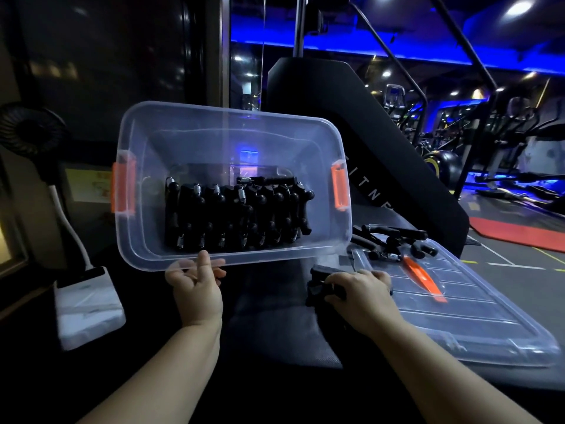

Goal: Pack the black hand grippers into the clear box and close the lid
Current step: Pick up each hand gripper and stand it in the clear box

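The clear box (189, 136) with orange latches is tipped up toward me, its opening facing the camera. Several black hand grippers (238, 215) with silver springs stand packed in a row inside it. My left hand (195, 286) grips the box's near rim from below. To the right, my right hand (357, 289) is closed over a black hand gripper (319, 286) on the dark surface. A few loose black hand grippers (394, 240) lie beyond it. The clear lid (477, 325) lies flat on the right, with an orange piece (423, 278) on it.
A black fan (30, 130) on a white curved stand with a white base (87, 304) is at the left. A large black exercise machine (351, 123) rises behind the box. Gym equipment and a red mat (519, 234) fill the far right.
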### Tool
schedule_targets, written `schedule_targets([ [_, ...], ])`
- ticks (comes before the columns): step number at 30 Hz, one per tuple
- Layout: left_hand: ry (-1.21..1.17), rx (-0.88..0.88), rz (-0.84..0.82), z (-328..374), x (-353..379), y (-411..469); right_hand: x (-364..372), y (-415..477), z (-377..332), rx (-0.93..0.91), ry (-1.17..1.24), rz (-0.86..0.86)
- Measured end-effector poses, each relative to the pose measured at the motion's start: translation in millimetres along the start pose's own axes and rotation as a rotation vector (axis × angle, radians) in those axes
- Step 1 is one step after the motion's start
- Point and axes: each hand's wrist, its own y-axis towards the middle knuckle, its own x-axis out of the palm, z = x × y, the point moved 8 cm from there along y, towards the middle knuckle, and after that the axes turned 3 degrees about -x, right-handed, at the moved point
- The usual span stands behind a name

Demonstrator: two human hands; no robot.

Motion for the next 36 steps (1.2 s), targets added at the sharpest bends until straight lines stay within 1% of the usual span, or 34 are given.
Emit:
schedule_targets([
  [9, 0.001, -0.004, -0.003, -2.4, -0.8, 1.7, -4.8, -1.9, -2.2, -0.041, 0.021, -0.033],
  [13, -0.003, -0.01, -0.003, -3.4, -0.4, 2.3, -4.8, -4.5, 13.2, -0.065, 0.067, -0.139],
  [17, -0.008, -0.019, -0.008, -4.3, -0.3, 1.6, 5.4, -12.9, 23.5, -0.052, 0.087, -0.336],
  [19, -0.011, -0.022, -0.008, -4.5, -0.7, 1.4, 4.6, -14.5, 23.5, -0.058, 0.063, -0.356],
  [22, -0.002, -0.024, -0.008, -4.1, -0.6, 0.8, -1.6, -13.7, 19.7, -0.076, 0.026, -0.315],
  [26, -0.001, -0.02, -0.005, -3.3, -0.5, 0.9, -13.7, -15.1, 7.6, -0.161, 0.004, -0.184],
  [29, 0.004, -0.018, -0.003, -3.8, -0.4, 2.0, -18.4, -17.4, 0.4, -0.193, 0.065, -0.139],
  [32, 0.003, -0.014, -0.003, -4.5, -0.4, 2.0, -21.8, -18.5, -10.2, -0.258, 0.093, -0.042],
  [36, 0.001, -0.005, 0.003, -3.5, -0.1, 2.0, -31.0, -16.8, -13.9, -0.27, 0.17, 0.087],
])
